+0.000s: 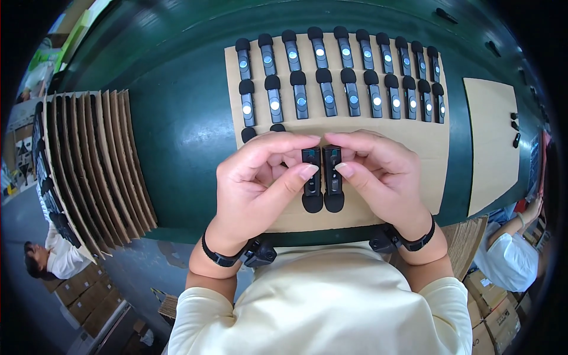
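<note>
Shirt: cream cloth [319, 296], nearest the lens, below both wrists.
Left hand: [254, 183] curled round the left mic [312, 180], thumb pressed on its face.
Right hand: [378, 174] pinched the right mic [333, 177], thumb on its side.
Place: both mics were held side by side, touching, just above the cardboard sheet [414, 142].
Axis: long axis ran toward and away from the body; round foam caps pointed at the person.
Make: slim black plastic bars, smooth, with matte foam ends.
Rows: like mics [328, 89] lay on the sheet in two ranks, caps pointing away, each with a shiny round button.
Table: dark green, glossy [177, 130].
Stack: ribbed cardboard sheets [94, 160] stood on edge at left.
</note>
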{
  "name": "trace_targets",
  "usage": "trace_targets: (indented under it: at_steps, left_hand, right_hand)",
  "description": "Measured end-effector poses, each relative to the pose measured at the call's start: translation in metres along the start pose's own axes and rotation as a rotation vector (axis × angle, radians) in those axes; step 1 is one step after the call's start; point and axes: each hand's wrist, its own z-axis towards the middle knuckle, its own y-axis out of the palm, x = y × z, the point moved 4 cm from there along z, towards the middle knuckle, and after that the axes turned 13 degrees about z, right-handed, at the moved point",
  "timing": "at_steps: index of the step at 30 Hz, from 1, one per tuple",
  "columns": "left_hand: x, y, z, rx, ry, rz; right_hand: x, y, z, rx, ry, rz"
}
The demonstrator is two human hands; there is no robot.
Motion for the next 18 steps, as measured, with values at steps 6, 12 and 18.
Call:
trace_targets:
  at_steps: [6, 12, 18]
  left_hand:
    - [-0.003, -0.001, 0.0, -0.016, -0.012, -0.016]
    - [0.005, -0.008, 0.004, 0.088, 0.081, 0.215]
    - [0.026, -0.006, -0.006, 0.14, 0.446, 0.724]
  right_hand:
    - [0.0, -0.001, 0.0, -0.001, 0.006, -0.009]
    - [-0.002, -0.009, 0.003, 0.065, -0.007, 0.045]
    - [-0.004, -0.026, 0.005, 0.193, -0.109, 0.259]
